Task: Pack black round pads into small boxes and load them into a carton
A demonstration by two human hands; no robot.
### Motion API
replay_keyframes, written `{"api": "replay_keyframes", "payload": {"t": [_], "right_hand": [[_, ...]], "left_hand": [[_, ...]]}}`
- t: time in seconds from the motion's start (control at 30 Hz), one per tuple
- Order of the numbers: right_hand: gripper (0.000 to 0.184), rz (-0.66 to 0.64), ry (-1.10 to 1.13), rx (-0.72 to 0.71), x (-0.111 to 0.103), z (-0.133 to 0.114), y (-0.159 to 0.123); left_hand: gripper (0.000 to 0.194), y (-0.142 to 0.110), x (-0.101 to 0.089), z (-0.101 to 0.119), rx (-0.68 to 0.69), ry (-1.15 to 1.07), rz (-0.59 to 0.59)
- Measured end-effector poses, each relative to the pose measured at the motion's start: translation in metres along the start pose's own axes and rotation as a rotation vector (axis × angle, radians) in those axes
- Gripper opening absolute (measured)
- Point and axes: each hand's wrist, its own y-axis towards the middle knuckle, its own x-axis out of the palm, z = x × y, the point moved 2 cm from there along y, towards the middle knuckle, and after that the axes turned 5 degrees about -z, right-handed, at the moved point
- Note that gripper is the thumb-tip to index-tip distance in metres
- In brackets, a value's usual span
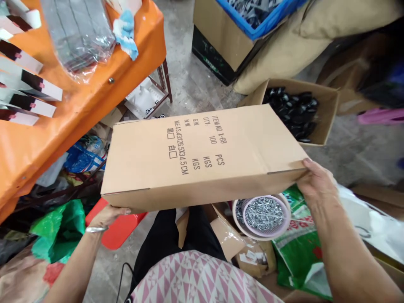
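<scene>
A flattened cardboard carton point(202, 160) spans between the hands, the left hand point(109, 215) cupping its lower corner, the right hand point(317, 185) closed around its end, both forearms reaching forward.

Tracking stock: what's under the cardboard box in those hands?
Under the box, at its right end, show a pink basin of small metal pieces and a green sack; what lies under its middle is hidden.

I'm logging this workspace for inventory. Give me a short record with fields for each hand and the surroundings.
Left hand: supports a flattened cardboard carton printed ITEM NO Y-68
Right hand: grips the carton's other end
Below: pink basket of silver metal parts
Rest: orange-covered table; open box of black items
</scene>
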Motion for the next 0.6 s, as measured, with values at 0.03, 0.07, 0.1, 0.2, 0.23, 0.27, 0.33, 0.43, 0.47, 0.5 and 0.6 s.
{"api": "replay_keyframes", "payload": {"t": [0.03, 0.07, 0.1, 0.2, 0.23, 0.27, 0.33, 0.43, 0.47, 0.5, 0.6], "right_hand": [[0.018, -0.005, 0.021, -0.005, -0.001, -0.015, -0.006], [0.019, -0.006, 0.029, -0.028, -0.001, -0.030, -0.012], [0.018, -0.004, 0.022, -0.066, -0.001, -0.044, -0.019], [0.020, -0.051, -0.020, -0.143, 0.000, -0.075, -0.040], [0.021, -0.069, -0.035, -0.157, 0.001, -0.082, -0.046], [0.022, -0.081, -0.051, -0.167, 0.002, -0.087, -0.052], [0.024, -0.091, -0.088, -0.173, 0.003, -0.094, -0.060], [0.026, -0.139, -0.186, -0.099, 0.003, -0.097, -0.067], [0.028, -0.170, -0.235, -0.040, 0.002, -0.097, -0.067], [0.030, -0.198, -0.290, 0.028, 0.001, -0.097, -0.067], [0.034, -0.238, -0.501, 0.144, -0.002, -0.102, -0.067]], "left_hand": [[0.052, 0.003, 0.003, -0.003, 0.012, -0.048, -0.013], [0.050, 0.006, 0.005, -0.005, 0.029, -0.116, -0.021], [0.049, 0.009, 0.006, -0.007, 0.052, -0.197, -0.027], [0.047, 0.018, 0.004, -0.002, 0.128, -0.418, -0.054], [0.046, 0.021, 0.003, 0.003, 0.156, -0.456, -0.072], [0.045, 0.025, 0.002, 0.009, 0.187, -0.479, -0.082], [0.043, 0.034, 0.000, 0.023, 0.237, -0.479, -0.094], [0.040, 0.052, 0.002, 0.034, 0.267, -0.488, -0.051], [0.040, 0.059, 0.004, 0.034, 0.265, -0.511, -0.034], [0.041, 0.065, 0.005, 0.031, 0.262, -0.543, -0.019], [0.046, 0.079, 0.010, 0.017, 0.244, -0.616, -0.017]]}}
